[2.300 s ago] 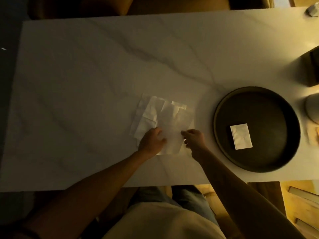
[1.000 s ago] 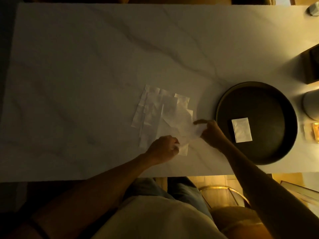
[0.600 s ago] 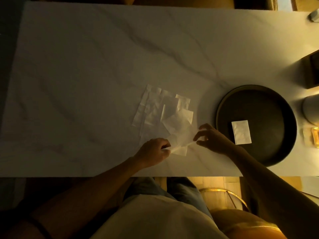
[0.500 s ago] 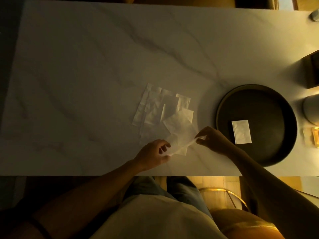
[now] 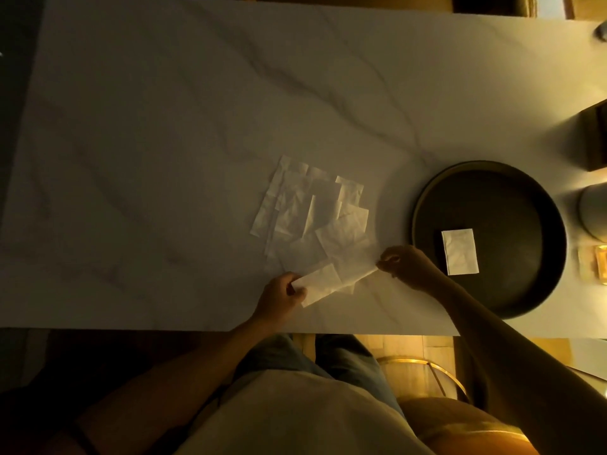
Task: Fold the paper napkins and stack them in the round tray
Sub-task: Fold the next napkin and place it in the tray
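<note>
A loose pile of white paper napkins [image 5: 308,208] lies spread on the marble table, left of a dark round tray [image 5: 525,198]. One folded napkin [image 5: 460,251] rests flat inside the tray. I hold a single napkin [image 5: 328,284] stretched near the table's front edge. My left hand [image 5: 282,297] pinches its left end. My right hand [image 5: 407,266] pinches its right corner, just left of the tray's rim.
The marble table [image 5: 164,126] stretches far to the left and back. A dark box [image 5: 596,136] and a pale cylinder [image 5: 594,211] stand at the right edge, with a small amber object [image 5: 599,266] beside the tray. A gold-framed stool [image 5: 427,376] shows below the table edge.
Both hands lifted one napkin off the pile and drew it toward the front edge. My right hand pulled its corner rightward, and the sheet now hangs stretched between the hands.
</note>
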